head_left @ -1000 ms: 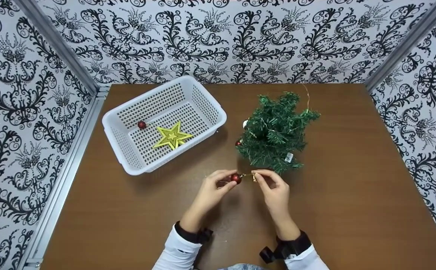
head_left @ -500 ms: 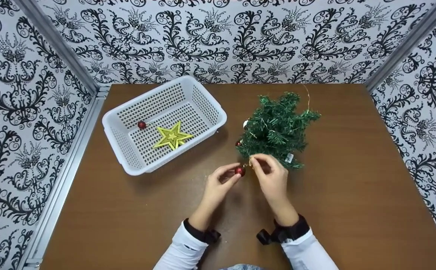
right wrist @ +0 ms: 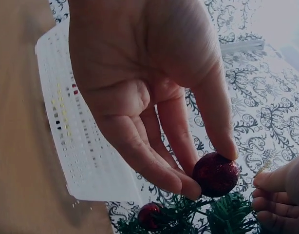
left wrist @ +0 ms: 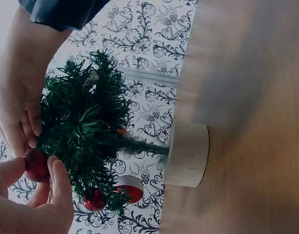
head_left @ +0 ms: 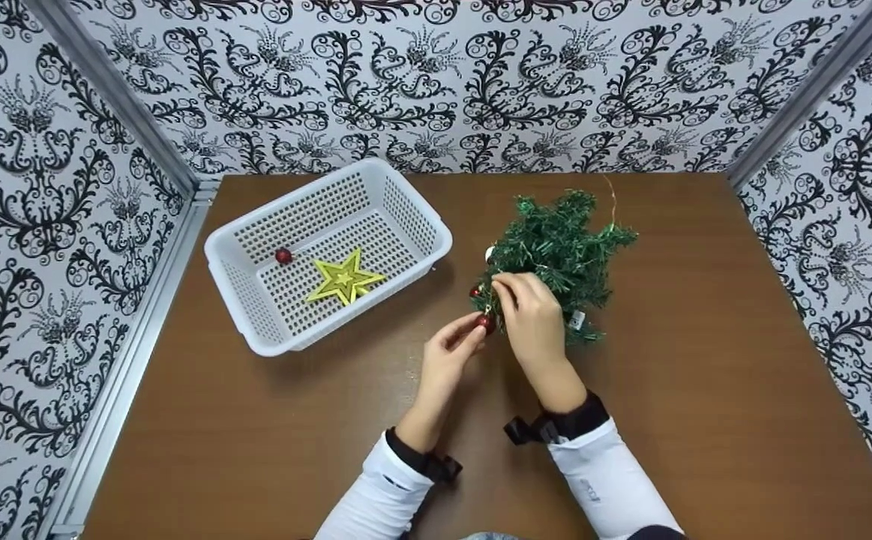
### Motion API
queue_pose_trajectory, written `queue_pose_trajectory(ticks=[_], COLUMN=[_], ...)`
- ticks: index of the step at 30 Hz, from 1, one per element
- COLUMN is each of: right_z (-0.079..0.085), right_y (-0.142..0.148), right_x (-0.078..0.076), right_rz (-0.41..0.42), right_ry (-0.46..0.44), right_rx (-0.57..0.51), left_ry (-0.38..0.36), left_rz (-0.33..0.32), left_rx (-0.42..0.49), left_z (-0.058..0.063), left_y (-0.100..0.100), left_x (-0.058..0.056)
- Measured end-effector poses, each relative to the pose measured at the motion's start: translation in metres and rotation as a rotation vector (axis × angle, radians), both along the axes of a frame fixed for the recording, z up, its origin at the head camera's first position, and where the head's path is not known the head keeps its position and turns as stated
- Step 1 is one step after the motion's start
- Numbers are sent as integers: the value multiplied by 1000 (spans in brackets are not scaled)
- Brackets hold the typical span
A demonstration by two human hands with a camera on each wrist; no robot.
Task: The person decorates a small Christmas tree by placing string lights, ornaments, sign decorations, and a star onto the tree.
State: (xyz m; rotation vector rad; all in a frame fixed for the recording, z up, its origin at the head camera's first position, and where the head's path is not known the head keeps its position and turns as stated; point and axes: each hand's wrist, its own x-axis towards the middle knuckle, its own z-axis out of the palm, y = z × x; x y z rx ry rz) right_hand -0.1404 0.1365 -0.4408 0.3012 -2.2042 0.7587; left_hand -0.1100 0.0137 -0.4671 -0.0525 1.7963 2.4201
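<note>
My left hand (head_left: 447, 356) pinches a glittery red Christmas bauble (right wrist: 216, 174) between thumb and fingertips. Gold thread runs from the bauble's top to my right hand (head_left: 531, 315), whose thumb and forefinger (right wrist: 273, 180) pinch it at the tree's front left. Both hands are close against the branches of a small green Christmas tree (head_left: 555, 247). In the left wrist view, the tree stands upright on a round pale wooden base (left wrist: 188, 155). Another red bauble (left wrist: 94, 200) and a red-and-white one (left wrist: 130, 189) hang low on its branches.
To the left stands a white perforated basket (head_left: 256, 341), with a yellow star (head_left: 343, 278) and a red bauble (head_left: 283, 256) inside. A white tag (head_left: 576, 320) shows on the tree's front. Patterned walls (head_left: 436, 82) enclose the table (head_left: 705, 360).
Both hands have moved forward with the red bauble, from in front of the tree to its left-front branches. The right hand has risen farther and now overlaps the greenery.
</note>
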Motion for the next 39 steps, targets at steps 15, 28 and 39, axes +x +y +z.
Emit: queue_pose_trajectory(ticks=[15, 28, 39], right_z=[-2, -3, -5], right_y=[3, 4, 9], right_x=[-8, -8, 5], right_rz=[-60, -39, 48], right_ry=[-79, -138, -147], right_rx=[73, 69, 105], left_ry=[-45, -116, -90], left_rz=[-28, -6, -44], left_rx=[25, 47, 15], left_z=[-18, -34, -43], left_y=[3, 6, 0], left_x=[-11, -11, -7])
